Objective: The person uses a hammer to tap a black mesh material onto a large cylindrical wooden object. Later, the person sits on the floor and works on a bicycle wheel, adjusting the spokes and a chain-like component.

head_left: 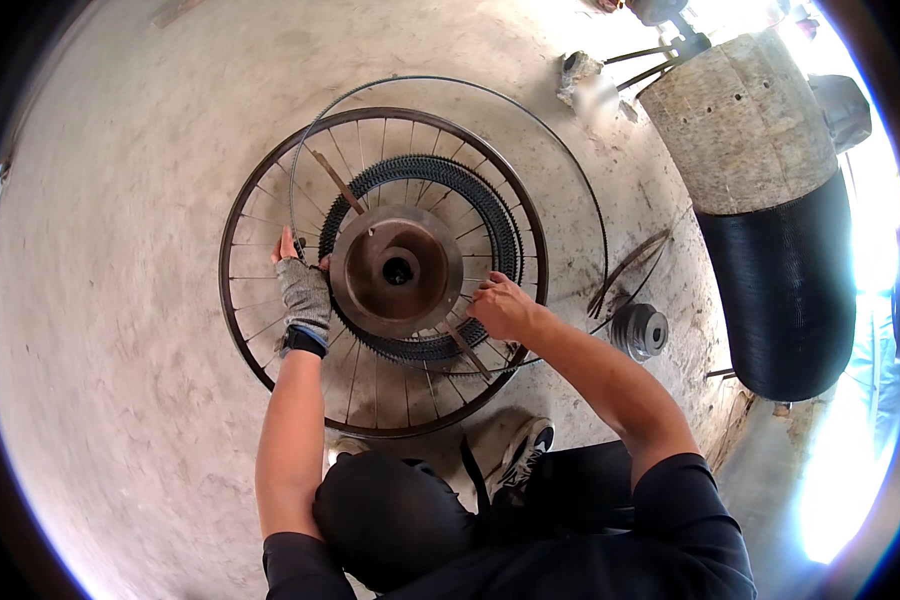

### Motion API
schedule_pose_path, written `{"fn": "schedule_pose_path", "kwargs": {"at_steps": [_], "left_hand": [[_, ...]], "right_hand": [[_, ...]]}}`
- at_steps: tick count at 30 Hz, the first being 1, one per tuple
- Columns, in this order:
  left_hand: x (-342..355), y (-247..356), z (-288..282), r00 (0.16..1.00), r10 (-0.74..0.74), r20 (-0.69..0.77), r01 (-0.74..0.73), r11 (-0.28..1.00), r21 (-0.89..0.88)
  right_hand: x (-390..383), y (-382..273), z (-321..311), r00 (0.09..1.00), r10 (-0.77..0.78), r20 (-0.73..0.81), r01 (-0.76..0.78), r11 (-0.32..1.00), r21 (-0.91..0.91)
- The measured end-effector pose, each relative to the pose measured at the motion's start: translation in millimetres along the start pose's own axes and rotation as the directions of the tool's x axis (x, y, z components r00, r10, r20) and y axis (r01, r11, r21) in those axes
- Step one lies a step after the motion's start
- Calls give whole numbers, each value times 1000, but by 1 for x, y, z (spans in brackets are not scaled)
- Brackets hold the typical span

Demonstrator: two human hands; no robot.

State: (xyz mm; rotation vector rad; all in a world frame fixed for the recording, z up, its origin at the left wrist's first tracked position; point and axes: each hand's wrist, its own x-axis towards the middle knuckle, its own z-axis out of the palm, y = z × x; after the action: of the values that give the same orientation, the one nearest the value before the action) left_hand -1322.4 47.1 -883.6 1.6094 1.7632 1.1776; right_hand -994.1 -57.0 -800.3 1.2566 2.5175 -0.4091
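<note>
A spoked wheel (234, 215) lies flat on the floor before me, with a round rusty metal hub (355, 300) at its middle. Around the hub rests a coil of dark toothed strip (450, 172). One loose strand (530, 115) of the dark strip arcs from my left hand over the far side of the wheel and down its right. My left hand (303, 290), in a grey fingerless glove, has its fingers on that strand beside the hub. My bare right hand (505, 308) is closed at the coil's right side; its fingertips hide what they pinch.
Two flat rusty bars (336, 180) stick out from under the hub. Right of the wheel lie a small grooved metal cylinder (638, 331) and bent strips (628, 268). Farther right stands a large pale drum (740, 120) with a black wound section (785, 290). My shoes (525, 450) are close to the rim.
</note>
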Motion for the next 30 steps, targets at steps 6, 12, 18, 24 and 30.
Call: {"fn": "schedule_pose_path", "kwargs": {"at_steps": [6,12,18,24,30], "left_hand": [[0,11,-3,999,-36,10,36,997,-65],[-2,10,-4,1000,1,-5,-1,1000,0],[-2,3,-7,999,43,-8,-43,999,13],[-4,13,-14,995,91,43,-97,981,170],[-7,29,-20,1000,1,-2,-1,998,61]], "right_hand": [[7,-2,-1,999,8,32,-7,1000,-20],[6,-1,-2,999,25,26,-26,999,26],[2,-5,1,1000,4,-26,-4,1000,8],[-3,-5,4,1000,-1,-11,1,999,36],[-9,-2,6,998,4,-55,2,995,103]]}}
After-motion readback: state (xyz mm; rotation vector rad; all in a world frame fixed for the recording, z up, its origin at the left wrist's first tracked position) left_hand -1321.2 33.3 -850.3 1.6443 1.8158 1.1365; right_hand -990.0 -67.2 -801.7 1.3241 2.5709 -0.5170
